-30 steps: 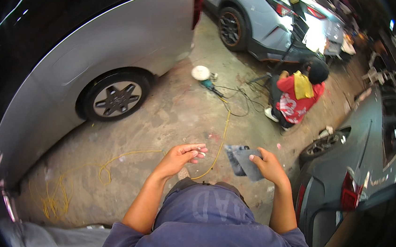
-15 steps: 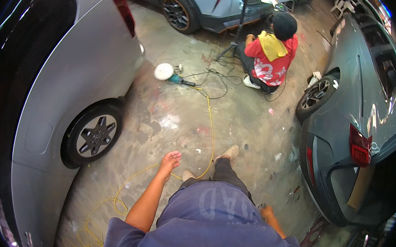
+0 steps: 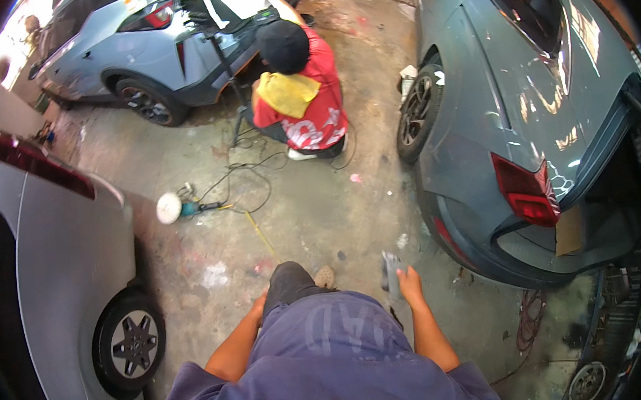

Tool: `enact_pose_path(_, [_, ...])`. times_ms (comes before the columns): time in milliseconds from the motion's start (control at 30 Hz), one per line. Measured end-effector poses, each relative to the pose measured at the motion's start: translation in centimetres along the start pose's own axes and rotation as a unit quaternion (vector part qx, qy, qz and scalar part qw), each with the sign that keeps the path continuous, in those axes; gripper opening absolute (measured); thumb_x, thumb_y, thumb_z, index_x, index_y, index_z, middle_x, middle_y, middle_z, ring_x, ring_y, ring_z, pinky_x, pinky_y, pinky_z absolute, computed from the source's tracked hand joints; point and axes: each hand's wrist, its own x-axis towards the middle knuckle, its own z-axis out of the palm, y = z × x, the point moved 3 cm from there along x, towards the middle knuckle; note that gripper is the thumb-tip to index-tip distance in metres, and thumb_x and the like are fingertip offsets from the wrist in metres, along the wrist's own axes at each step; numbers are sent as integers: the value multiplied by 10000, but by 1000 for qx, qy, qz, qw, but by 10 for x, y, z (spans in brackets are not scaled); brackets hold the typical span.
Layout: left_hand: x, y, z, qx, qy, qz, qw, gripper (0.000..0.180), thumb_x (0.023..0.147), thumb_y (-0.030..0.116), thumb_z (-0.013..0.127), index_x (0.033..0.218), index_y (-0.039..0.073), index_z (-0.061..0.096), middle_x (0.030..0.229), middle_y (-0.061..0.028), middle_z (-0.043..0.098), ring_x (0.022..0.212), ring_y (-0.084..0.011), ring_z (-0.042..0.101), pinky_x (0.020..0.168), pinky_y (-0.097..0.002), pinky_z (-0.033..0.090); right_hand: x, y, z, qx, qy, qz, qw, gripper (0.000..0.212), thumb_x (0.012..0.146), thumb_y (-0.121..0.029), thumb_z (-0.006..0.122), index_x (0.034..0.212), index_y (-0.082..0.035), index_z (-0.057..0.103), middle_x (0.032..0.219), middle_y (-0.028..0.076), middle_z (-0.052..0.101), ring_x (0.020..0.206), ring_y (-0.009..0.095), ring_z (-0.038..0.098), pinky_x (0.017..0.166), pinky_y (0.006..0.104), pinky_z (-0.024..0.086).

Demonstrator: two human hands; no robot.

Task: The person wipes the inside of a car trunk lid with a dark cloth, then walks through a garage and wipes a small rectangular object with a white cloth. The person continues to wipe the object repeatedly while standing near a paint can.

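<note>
right hand point(image 3: 410, 282), lower centre-right of frame, fingers and thumb pinching a flat grey piece point(image 3: 391, 271) at its right edge. piece is just left of the hand, above the floor point(image 3: 368, 219), a bit blurred. left hand point(image 3: 260, 306), lower centre-left, right beside the dark trouser leg point(image 3: 291, 277); fingers mostly hidden, cannot tell if spread or pressed together, nor if it touches the cloth. blue shirt point(image 3: 327, 367) between the two forearms, bottom centre. beige shoe point(image 3: 325, 276) just right of the leg.

further out: yellow cord point(image 3: 261, 234) runs on the floor up from the leg, near a teal power tool point(image 3: 198, 208) with a round white pad point(image 3: 169, 208), centre-left. black cable point(image 3: 238, 167) loops beside it. above, upper centre, a co-worker point(image 3: 321, 116) low to the floor in red top and black cap, yellow cloth point(image 3: 288, 94) over the back, next to a black stand point(image 3: 228, 71).

cars around: light blue one point(image 3: 91, 60) upper left, silver one point(image 3: 73, 244) left edge, grey-green one point(image 3: 466, 126) right side, red tail light point(image 3: 527, 195) facing down-frame. reddish coiled line point(image 3: 529, 319) on floor, lower right.
</note>
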Motion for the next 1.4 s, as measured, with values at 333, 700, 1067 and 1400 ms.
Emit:
enact_pose_path(333, [34,307,146,411,-187,16,892,772,925,686,501,1281,13,629,1337,-144,609,1238,-283,546,1062,-387,410,185,-217,-122,608,-37,65,791,270,978,-105,594,1232,-14,595,1143,56,678,1042,150,625,936,317,473])
enact_pose_path(700, [77,626,376,410,-459,321,720,365,951,349,679,1058,1,703,939,-56,688,864,-139,584,808,-306,469,310,-289,-230,454,-8,-3,891,297,969,-204,638,1141,39,633,995,41,681,903,116,598,838,285,481])
enact_pose_path(1067, [94,821,488,329,-470,378,726,242,987,211,621,1025,-2,728,1140,-107,713,1097,-168,631,979,-319,469,420,-326,-336,215,-33,6,976,339,934,-245,652,1086,58,644,847,99,685,781,140,597,718,304,481])
enact_pose_path(1400, [194,868,538,345,-278,365,819,435,1032,260,528,1382,3,535,1357,-163,599,1296,-245,528,1110,-355,381,577,-340,-380,274,30,-4,961,321,924,-209,667,1099,59,651,914,193,714,835,251,681,775,351,516])
